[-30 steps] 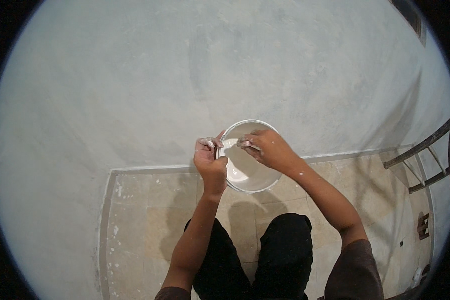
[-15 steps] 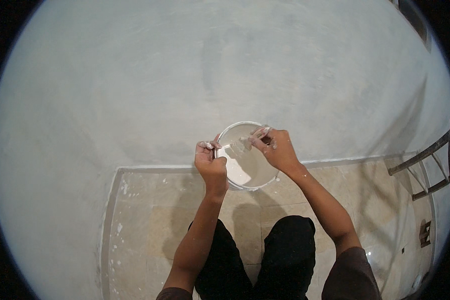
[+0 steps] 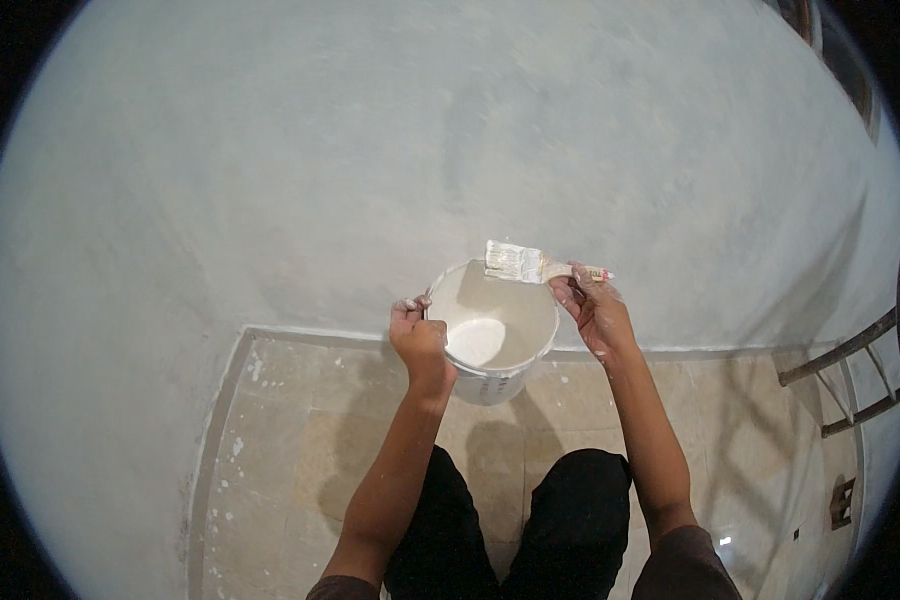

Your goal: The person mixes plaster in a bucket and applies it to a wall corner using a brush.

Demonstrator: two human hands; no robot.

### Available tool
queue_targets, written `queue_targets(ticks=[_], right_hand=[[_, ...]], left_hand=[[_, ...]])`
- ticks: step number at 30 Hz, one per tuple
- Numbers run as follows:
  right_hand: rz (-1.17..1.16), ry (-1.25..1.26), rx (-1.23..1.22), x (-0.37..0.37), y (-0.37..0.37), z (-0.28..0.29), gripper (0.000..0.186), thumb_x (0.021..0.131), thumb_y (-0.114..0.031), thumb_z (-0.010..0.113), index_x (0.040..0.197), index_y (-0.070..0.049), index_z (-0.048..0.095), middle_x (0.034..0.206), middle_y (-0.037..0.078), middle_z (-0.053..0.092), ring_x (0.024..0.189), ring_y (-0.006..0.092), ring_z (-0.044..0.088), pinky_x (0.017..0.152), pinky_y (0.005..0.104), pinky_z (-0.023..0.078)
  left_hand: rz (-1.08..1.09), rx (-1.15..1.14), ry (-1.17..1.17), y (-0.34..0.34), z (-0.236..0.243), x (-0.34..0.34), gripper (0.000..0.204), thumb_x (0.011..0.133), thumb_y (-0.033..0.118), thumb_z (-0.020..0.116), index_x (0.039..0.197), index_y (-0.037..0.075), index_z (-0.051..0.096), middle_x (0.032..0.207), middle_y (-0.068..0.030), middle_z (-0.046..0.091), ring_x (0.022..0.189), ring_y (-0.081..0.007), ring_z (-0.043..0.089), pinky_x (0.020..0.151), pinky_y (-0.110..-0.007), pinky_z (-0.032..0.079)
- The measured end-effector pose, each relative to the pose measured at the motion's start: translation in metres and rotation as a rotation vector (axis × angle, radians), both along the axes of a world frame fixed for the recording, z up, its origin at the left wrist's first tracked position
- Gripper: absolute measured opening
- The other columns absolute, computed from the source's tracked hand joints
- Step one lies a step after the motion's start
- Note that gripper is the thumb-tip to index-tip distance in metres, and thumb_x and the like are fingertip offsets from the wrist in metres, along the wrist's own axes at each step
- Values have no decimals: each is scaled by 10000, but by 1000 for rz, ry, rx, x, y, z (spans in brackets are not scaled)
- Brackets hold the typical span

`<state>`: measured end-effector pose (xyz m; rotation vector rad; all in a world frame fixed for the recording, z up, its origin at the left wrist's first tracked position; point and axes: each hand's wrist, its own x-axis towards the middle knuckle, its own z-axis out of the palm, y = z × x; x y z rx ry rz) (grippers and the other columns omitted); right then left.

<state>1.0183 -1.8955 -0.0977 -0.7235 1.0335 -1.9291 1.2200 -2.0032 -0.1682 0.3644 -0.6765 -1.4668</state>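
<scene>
My left hand (image 3: pixel 419 340) grips the left rim of a white plastic bucket (image 3: pixel 510 372) that I hold up in front of me. White paint lies in the bottom of the bucket. My right hand (image 3: pixel 592 310) holds a flat paintbrush (image 3: pixel 530 265) by its handle, level over the bucket's far rim. Its white-coated bristles point left. Both hands are flecked with white paint.
A pale grey plastered wall (image 3: pixel 420 150) fills the view ahead. Below it lies a beige tiled floor (image 3: pixel 300 450) with white paint specks near the wall. A metal ladder or frame (image 3: pixel 850 385) stands at the right. My dark-trousered legs are at the bottom.
My right hand has lifted the brush out of the bucket and moved it up to the far rim. The bucket stays held by my left hand.
</scene>
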Motion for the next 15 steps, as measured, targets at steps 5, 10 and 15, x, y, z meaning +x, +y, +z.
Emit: queue_targets(ticks=[5, 10, 15], right_hand=[[-82, 75, -140, 0, -14, 23, 274, 964, -191, 621, 1109, 29, 547, 963, 170, 679, 870, 210, 695, 826, 290, 588], [-425, 562, -448, 24, -48, 57, 153, 921, -77, 656, 1022, 29, 614, 987, 157, 686, 858, 210, 695, 772, 283, 582], [-647, 1560, -592, 27, -80, 90, 230, 810, 54, 700, 1024, -22, 666, 1036, 114, 677, 876, 267, 694, 744, 332, 580]], left_hand=[[9, 134, 12, -4, 6, 2, 379, 681, -170, 377, 974, 66, 423, 994, -73, 508, 785, -126, 493, 539, -186, 358], [3, 174, 30, -11, 0, 1, 379, 660, -189, 374, 942, 59, 425, 979, -66, 534, 780, -121, 503, 512, -190, 336], [67, 306, -57, -18, -4, -3, 373, 661, -199, 356, 902, 75, 431, 969, -62, 560, 722, -104, 493, 459, -205, 296]])
